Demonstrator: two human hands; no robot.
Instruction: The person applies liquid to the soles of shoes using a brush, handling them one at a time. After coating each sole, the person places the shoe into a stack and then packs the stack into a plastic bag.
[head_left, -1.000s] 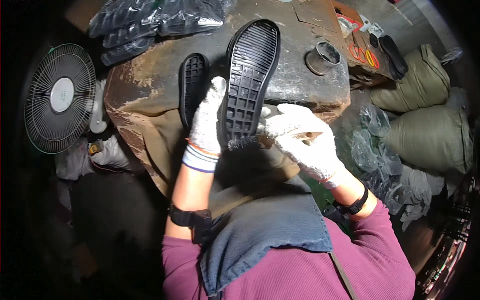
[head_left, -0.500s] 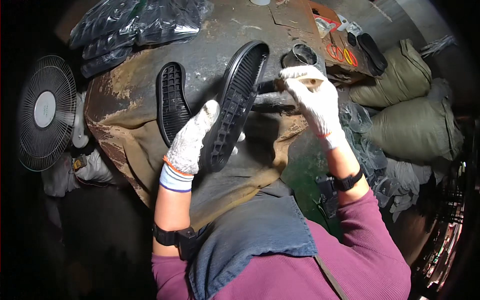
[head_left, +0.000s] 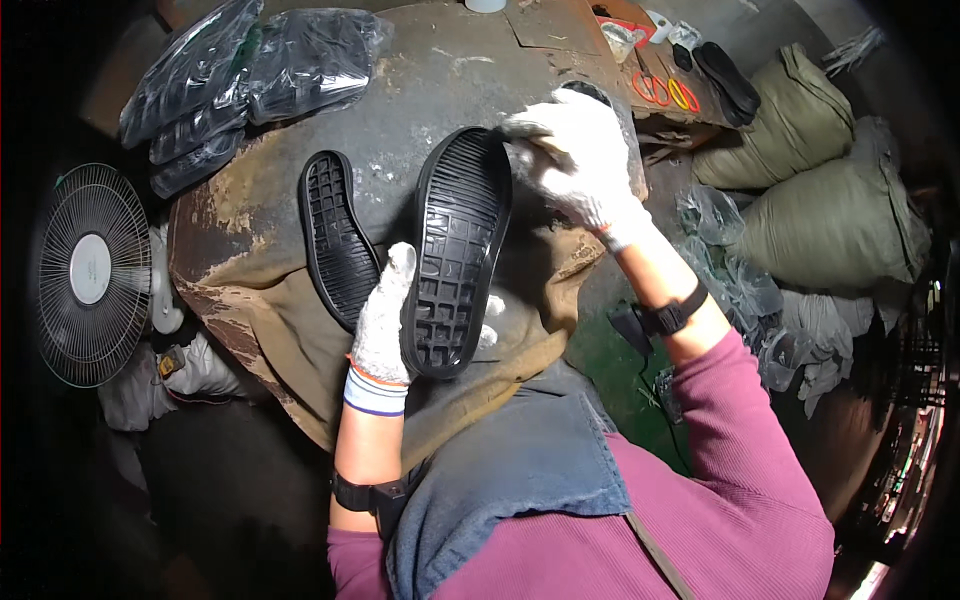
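My left hand [head_left: 383,315], in a white knitted glove, grips a black shoe sole [head_left: 452,255] by its lower part. The thumb lies on the left edge and fingertips show past the right edge. The sole is tilted up, its ribbed and gridded face toward me. My right hand [head_left: 578,155], also gloved, is closed at the sole's upper right edge. It holds a brush, now almost wholly hidden by the glove. Behind that hand only the rim of a round can [head_left: 588,92] shows. A second black sole [head_left: 335,230] lies on the cloth-covered table to the left.
Plastic-wrapped black bundles [head_left: 300,65] lie at the table's far left. A fan [head_left: 92,270] stands left of the table. Scissors with red [head_left: 650,90] and yellow handles [head_left: 683,95] rest on a ledge at the far right, near another sole [head_left: 727,82]. Stuffed green sacks [head_left: 825,225] stand at right.
My right hand with the brush has moved left and up to the sole's top edge. The held sole has turned more upright and come slightly lower. The view has shifted a little.
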